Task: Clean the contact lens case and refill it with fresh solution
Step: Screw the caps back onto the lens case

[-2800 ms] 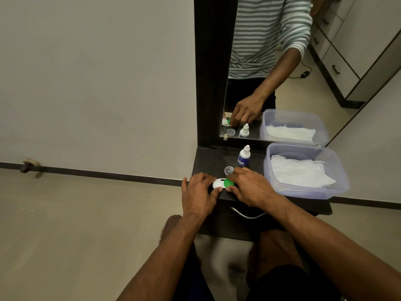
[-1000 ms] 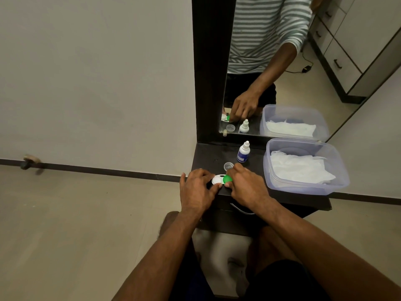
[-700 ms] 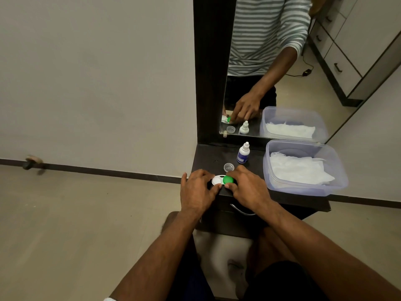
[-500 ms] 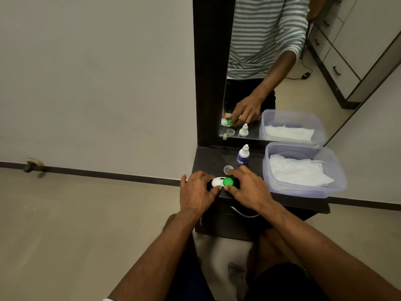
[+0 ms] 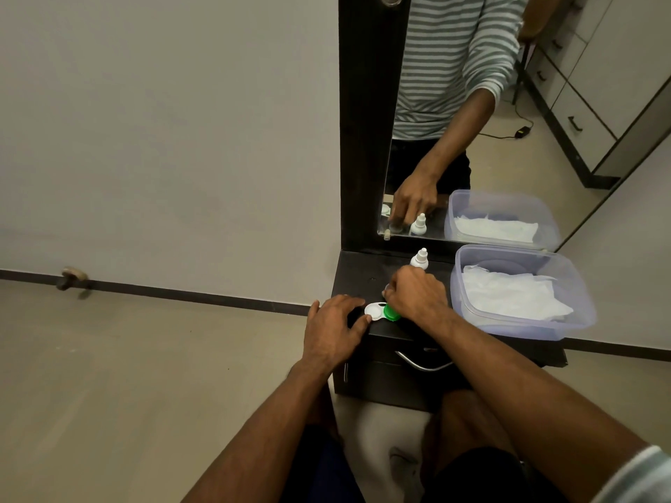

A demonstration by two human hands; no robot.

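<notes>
The contact lens case (image 5: pixel 374 311) lies near the front edge of the dark dresser top (image 5: pixel 357 274). It has a white lid on its left and a green lid (image 5: pixel 391 314) on its right. My left hand (image 5: pixel 334 326) holds the case's white end between thumb and fingers. My right hand (image 5: pixel 417 295) is just behind the green lid, its fingers curled down over the small clear bottle cap (image 5: pixel 385 292), which is mostly hidden. The white solution bottle (image 5: pixel 420 258) stands uncapped right behind that hand.
A clear plastic container (image 5: pixel 577 295) with white tissues (image 5: pixel 508 295) sits on the dresser's right side. A mirror (image 5: pixel 544 103) stands behind the objects. Below the top is a drawer with a metal handle (image 5: pixel 421 363). My knees are close under the dresser.
My right hand has left the green lid and moved back to the small clear cap beside the bottle. The left hand stays on the case's white end.
</notes>
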